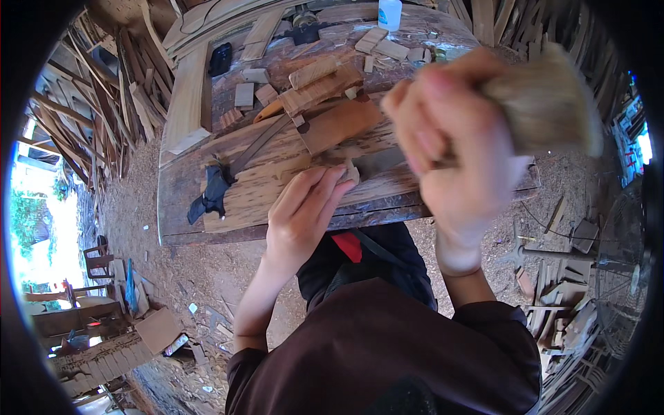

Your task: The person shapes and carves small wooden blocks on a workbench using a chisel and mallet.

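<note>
Small wood piece [352, 171] sits near the middle of the view, just off 12 o'clock, at or just above a long pale board [266, 187]; contact under it can't be made out. Left hand [302, 211] pinches it, thumb against fingertips. Right hand [460, 131], at 2 o'clock from it, is closed around a chunky wooden block [546, 100], raised and badly blurred; could be a mallet, can't confirm.

Progress: looks mid-job, probably knocking or shaping the small piece. Several blocks already cut, judging by their squared ends; the small piece is in hand, so its part seems unfinished. No finished item identifiable; how much is left can't be told.

Around it: flat brown piece [339, 126] close by at 11 to 12 o'clock, reddish block [321, 91] beyond it, orange handle [269, 111] at 10. Thin blade [261, 144] also toward 10, running down to a dark bundle [211, 194] at 9.

Tabletop [176, 183]: rough, worn, stained wood. Thick plank [190, 104] at 10, plastic cup [389, 15] at the far edge near 12.

Room: workshop, floor [131, 200] littered with shavings and offcuts. Stacked timber [104, 76] at 10, more at 1. Bright opening [52, 221] at 9, a fan [619, 290] at 4, partly lost in the dark rim.
</note>
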Demonstrator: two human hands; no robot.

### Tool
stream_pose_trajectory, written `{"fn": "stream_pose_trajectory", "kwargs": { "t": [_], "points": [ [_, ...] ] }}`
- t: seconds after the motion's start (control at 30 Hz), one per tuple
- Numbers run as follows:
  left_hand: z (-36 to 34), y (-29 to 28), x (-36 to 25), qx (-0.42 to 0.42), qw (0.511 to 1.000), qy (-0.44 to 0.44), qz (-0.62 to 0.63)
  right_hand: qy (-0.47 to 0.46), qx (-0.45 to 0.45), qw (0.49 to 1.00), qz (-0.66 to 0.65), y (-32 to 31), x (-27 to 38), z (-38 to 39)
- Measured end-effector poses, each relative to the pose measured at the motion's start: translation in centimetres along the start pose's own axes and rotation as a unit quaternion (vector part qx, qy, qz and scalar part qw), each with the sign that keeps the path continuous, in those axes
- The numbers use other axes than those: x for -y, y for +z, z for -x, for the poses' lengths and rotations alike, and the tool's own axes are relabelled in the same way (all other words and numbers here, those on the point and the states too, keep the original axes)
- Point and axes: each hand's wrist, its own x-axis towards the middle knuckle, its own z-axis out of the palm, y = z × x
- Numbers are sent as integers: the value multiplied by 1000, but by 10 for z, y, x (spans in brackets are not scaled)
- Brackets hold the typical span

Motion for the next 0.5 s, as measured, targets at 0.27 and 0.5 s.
{"fn": "stream_pose_trajectory", "kwargs": {
  "t": [0.27,0.5],
  "points": [
    [0,3,-2,-11,1000,-25,2,125,-23,992,-20,1,26,-2],
    [0,4,-5,-21,999,-34,12,41,54,990,-121,-8,11,-8]
  ]
}}
